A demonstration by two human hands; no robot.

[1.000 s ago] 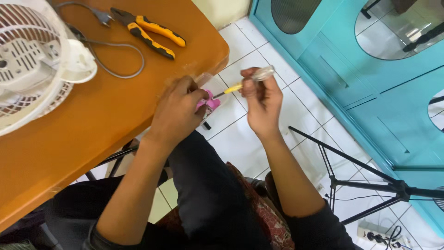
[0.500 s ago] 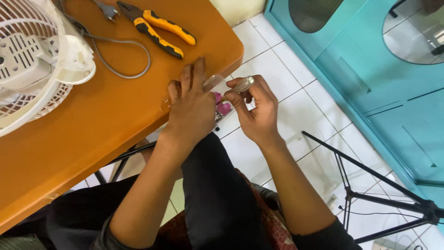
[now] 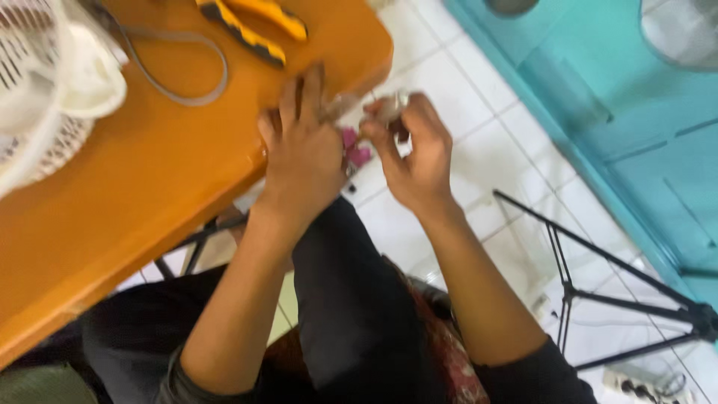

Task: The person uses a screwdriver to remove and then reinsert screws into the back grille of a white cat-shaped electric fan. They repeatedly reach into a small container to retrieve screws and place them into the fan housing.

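Orange table [image 3: 172, 172] over white floor tiles [image 3: 479, 127], two hands meeting just off its corner.
The left hand [image 3: 303, 161], fingers spread, and the right hand [image 3: 415, 153], fingertips pinched, hold one small clear, blurred piece [image 3: 389, 105] between them, over one pink part [image 3: 355, 150]. One pair of yellow-handled pliers [image 3: 254, 22] lies farther along the table, nearer the left hand.

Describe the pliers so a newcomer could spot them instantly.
Start at the orange table filling the upper left. At its far edge, beyond the left hand, lie the pliers. Their yellow-and-black handles set them apart from the grey cable and white fan beside them.
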